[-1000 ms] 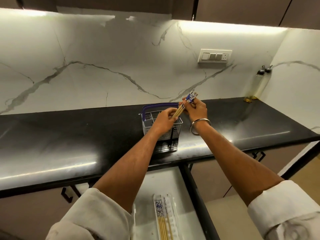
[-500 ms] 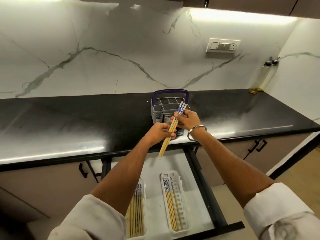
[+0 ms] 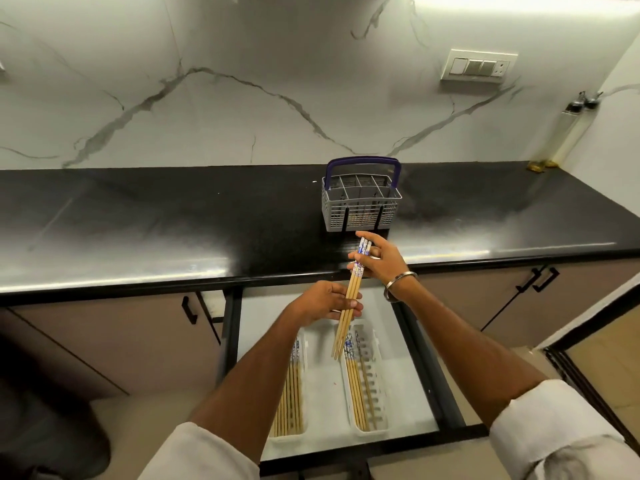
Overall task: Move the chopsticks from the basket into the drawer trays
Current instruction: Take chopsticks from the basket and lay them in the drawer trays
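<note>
chopsticks bundle over open drawer, above right tray | left hand clamped mid-shaft, right hand pinching patterned tops | light, stiff, smooth: likely to slide, best gripped mid-length

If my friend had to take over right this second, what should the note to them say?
Left hand: holds the lower part of a bundle of chopsticks.
Right hand: pinches the same bundle near its blue-patterned tops.
Where things are: the bundle hangs tilted above the open drawer, tips over the right tray. The basket stands on the counter.
Done: chopsticks already lie in the left tray and the right tray.
Left: lay this bundle in a tray. Check the basket; something pale shows low inside, cannot tell what.
</note>
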